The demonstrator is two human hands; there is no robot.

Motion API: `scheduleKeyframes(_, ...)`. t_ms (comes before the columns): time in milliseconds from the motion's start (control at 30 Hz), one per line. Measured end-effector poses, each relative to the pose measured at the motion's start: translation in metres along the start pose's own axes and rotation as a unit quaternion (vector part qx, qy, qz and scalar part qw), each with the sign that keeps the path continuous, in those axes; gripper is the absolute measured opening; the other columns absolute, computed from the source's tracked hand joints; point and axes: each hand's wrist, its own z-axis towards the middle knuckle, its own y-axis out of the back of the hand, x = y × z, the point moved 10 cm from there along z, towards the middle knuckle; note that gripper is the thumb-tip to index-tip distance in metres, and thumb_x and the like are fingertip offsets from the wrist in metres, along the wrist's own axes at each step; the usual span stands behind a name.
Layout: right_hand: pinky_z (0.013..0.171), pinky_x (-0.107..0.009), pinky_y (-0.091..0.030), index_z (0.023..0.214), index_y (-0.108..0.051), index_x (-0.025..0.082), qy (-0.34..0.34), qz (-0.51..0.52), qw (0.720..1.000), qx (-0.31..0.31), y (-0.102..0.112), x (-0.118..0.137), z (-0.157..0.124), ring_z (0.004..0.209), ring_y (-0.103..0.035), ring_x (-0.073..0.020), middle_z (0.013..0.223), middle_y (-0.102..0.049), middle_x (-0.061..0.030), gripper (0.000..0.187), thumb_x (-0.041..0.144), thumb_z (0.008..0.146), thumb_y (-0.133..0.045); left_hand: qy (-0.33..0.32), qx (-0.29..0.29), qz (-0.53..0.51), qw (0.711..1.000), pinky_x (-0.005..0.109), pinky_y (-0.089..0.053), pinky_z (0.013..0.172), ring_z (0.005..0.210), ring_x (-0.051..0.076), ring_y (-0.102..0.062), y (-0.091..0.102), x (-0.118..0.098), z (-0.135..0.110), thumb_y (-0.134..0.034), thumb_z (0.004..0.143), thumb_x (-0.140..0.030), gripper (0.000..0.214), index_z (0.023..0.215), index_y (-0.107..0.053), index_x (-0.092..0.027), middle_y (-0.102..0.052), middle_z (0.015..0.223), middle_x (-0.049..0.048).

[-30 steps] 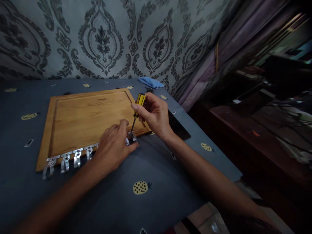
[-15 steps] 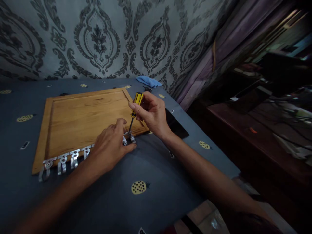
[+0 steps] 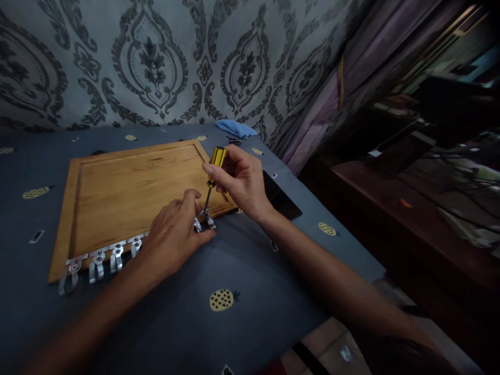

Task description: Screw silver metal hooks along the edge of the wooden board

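Observation:
A wooden board (image 3: 136,192) with a raised frame lies on the table. Along its near edge runs a metal hook rail (image 3: 99,255) with several double hooks hanging over the side. My right hand (image 3: 244,179) grips the yellow-and-black handle of a screwdriver (image 3: 216,162), its shaft slanting down to the rail's right end. My left hand (image 3: 174,234) is curled over the rail just left of the tip, thumb beside the last hook and fingers above it on the board. It covers the middle of the rail. The screw under the tip is too small to make out.
A blue cloth (image 3: 236,128) lies at the table's back edge, with a small dark object (image 3: 234,141) in front of it. A flat black item (image 3: 281,198) rests right of the board. Beyond the pineapple-print tablecloth (image 3: 265,291), a dark red surface (image 3: 383,208) holds cables and clutter.
The whole view has shifted slightly, so things sit a little further left. Both hands keep their places on the rail and screwdriver, whose tip stays at the rail's right end.

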Motion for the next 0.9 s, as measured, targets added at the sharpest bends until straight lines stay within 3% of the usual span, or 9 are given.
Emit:
scheduleKeyframes(467, 0.042, -0.021, -0.042, 0.073, -0.050, 0.022, -0.001, -0.001, 1.000, -0.002, 0.001, 0.000, -0.008, 0.046, -0.048, -0.0059, 0.062, -0.049, 0.0075, 0.044, 0.054, 0.079, -0.080, 0.012, -0.019, 0.010, 1.000, 0.046, -0.050, 0.091, 0.108, 0.033, -0.066, 0.001, -0.004, 0.001, -0.074, 0.083, -0.030, 0.055, 0.127, -0.043, -0.020, -0.071, 0.110, 0.0082)
scheduleKeyframes(667, 0.040, -0.023, -0.041, 0.076, -0.053, 0.023, 0.034, 0.000, 0.997, -0.072, 0.014, 0.018, -0.015, 0.046, -0.049, -0.0070, 0.065, -0.050, 0.0062, 0.038, 0.050, 0.082, -0.078, 0.010, -0.016, 0.013, 1.000, 0.047, -0.050, 0.090, 0.107, 0.033, -0.065, 0.000, -0.003, 0.001, -0.073, 0.084, -0.031, 0.053, 0.126, -0.044, -0.019, -0.071, 0.110, 0.0091)
scheduleKeyframes(900, 0.042, -0.025, -0.040, 0.073, -0.051, 0.024, 0.042, -0.039, 0.997, -0.044, 0.010, 0.022, -0.017, 0.046, -0.050, -0.0088, 0.062, -0.048, 0.0056, 0.038, 0.048, 0.084, -0.078, 0.012, -0.010, 0.010, 1.000, 0.049, -0.049, 0.093, 0.110, 0.035, -0.065, -0.001, -0.003, 0.001, -0.073, 0.084, -0.031, 0.052, 0.126, -0.044, -0.019, -0.071, 0.112, 0.0094)
